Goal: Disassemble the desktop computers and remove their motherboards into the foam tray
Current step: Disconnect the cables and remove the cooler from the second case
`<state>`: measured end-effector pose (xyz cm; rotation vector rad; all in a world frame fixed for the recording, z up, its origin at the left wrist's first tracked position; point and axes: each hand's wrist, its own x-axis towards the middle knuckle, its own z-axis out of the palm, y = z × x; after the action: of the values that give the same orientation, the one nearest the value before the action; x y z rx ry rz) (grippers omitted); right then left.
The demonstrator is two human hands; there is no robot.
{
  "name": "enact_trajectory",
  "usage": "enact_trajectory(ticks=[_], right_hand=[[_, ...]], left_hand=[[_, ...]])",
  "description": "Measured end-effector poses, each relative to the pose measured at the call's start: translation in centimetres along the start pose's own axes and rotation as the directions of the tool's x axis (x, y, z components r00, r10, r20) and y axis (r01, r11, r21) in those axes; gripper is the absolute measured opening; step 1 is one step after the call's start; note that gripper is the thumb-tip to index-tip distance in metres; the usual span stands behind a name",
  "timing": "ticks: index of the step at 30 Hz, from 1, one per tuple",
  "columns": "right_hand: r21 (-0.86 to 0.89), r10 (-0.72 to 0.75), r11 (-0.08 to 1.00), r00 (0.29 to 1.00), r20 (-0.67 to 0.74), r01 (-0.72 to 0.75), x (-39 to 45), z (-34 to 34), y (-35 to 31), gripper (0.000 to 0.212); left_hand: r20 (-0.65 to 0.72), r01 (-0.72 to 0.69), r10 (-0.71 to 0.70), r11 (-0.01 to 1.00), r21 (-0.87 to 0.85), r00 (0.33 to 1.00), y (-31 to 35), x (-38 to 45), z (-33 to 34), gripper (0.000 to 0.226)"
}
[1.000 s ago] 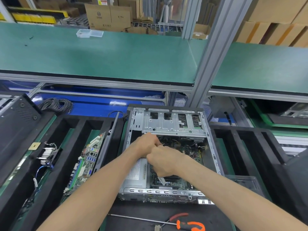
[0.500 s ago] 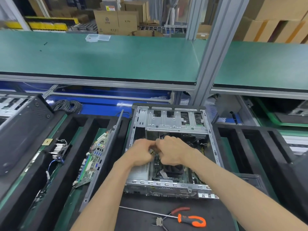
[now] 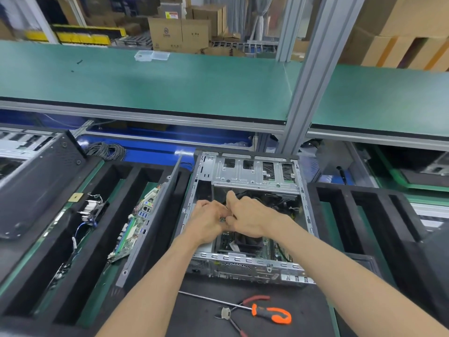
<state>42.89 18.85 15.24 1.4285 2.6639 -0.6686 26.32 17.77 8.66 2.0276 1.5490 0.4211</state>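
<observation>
Shifted deeper inside the computer case (image 3: pixel 245 215), left hand (image 3: pixel 209 221) and right hand (image 3: pixel 252 218) now meet, curled around something small, unclear what. Motherboard (image 3: pixel 264 246) unremoved in the case; another board (image 3: pixel 132 227) already slotted in the foam tray (image 3: pixel 97 263) left of the case.

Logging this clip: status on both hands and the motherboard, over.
Left hand and right hand both pinch something small inside the open case. Motherboard not out. Cables around the work; held part hidden.
</observation>
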Motion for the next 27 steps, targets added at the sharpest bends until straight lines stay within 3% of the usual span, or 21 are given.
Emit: enact_trajectory(ticks=[4, 8, 12, 19, 21, 23, 27], right_hand=[[-0.004, 0.036, 0.999, 0.994, -0.101, -0.036, -0.4, -0.6, 0.7, 0.034], [-0.078, -0.022, 0.997, 0.982, -0.19, 0.007, -0.7, 0.2, 0.3, 0.032], [-0.22, -0.198, 0.96, 0.975, -0.103, 0.172, -0.5, -0.3, -0.6, 0.018], [-0.275, -0.243, 0.935, 0.969, -0.031, 0.226, -0.8, -1.4, -1.0, 0.02], [-0.33, -0.175, 0.93, 0.984, -0.018, 0.16, -0.6, -1.2, -1.3, 0.026], [-0.338, 0.003, 0.941, 1.0, -0.017, -0.009, -0.2, -0.9, -1.9, 0.022], [-0.1, 0.338, 0.937, 0.941, 0.015, -0.335, 1.2, 0.2, -3.3, 0.016]], left_hand=[[-0.015, 0.053, -0.052, 0.998, 0.03, 0.999, -0.1, 0.1, 0.4, 0.009], [-0.049, -0.007, 0.008, 1.0, 0.019, 0.999, -0.1, 0.2, 0.3, 0.014], [-0.092, -0.003, 0.002, 1.0, -0.009, 0.996, 0.0, -0.1, 0.2, 0.03], [-0.013, -0.019, 0.02, 0.997, 0.079, 1.0, -0.2, 0.3, 0.1, 0.028], [-0.04, -0.027, 0.031, 0.995, 0.099, 0.999, -0.3, 0.3, 0.4, 0.031], [-0.034, -0.009, 0.012, 0.995, 0.097, 0.999, -0.5, 0.4, 0.5, 0.034], [0.002, -0.009, 0.009, 0.989, 0.146, 1.0, -0.7, 0.5, 0.5, 0.025]])
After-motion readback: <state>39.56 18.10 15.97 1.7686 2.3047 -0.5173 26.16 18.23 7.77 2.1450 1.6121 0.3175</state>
